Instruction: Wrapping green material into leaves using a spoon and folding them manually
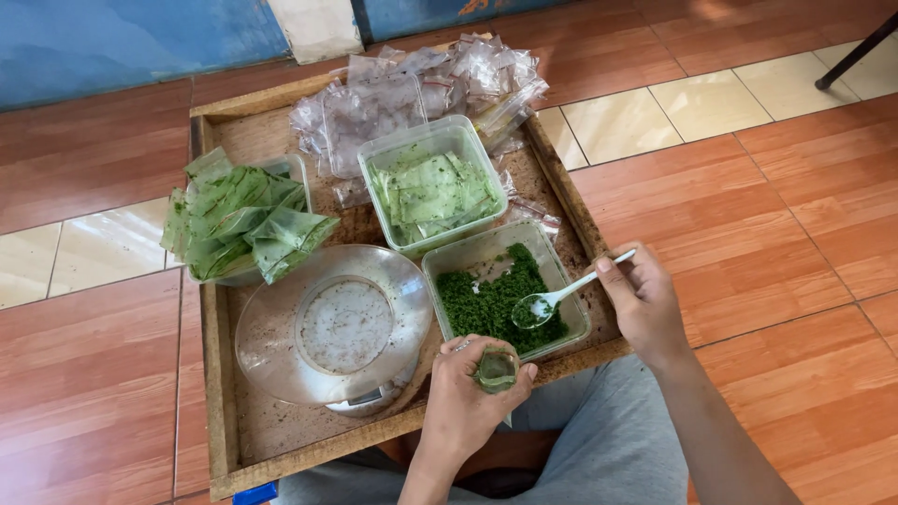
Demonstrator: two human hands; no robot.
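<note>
my left hand is pinched around a small clear plastic bag at the wooden tray's near edge, right hand gripping a white plastic spoon over the clear tub of green crumbs, three tubs total, one clear scale bowl with open room beside it

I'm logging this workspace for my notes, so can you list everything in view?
Shallow wooden tray: one, brown, on the tiled floor.
Clear plastic tub of green flakes: one, tray's near right.
Clear tub of flat filled packets: one, tray centre.
Heap of green filled packets: many, tray's left.
Empty clear plastic bags: many, tray's far end.
Scale with clear round pan: one, near left.
White plastic spoon: one, over the flakes.
Small clear bag: one, partly filled.
Left hand: holds the small bag.
Right hand: holds the spoon.
</note>
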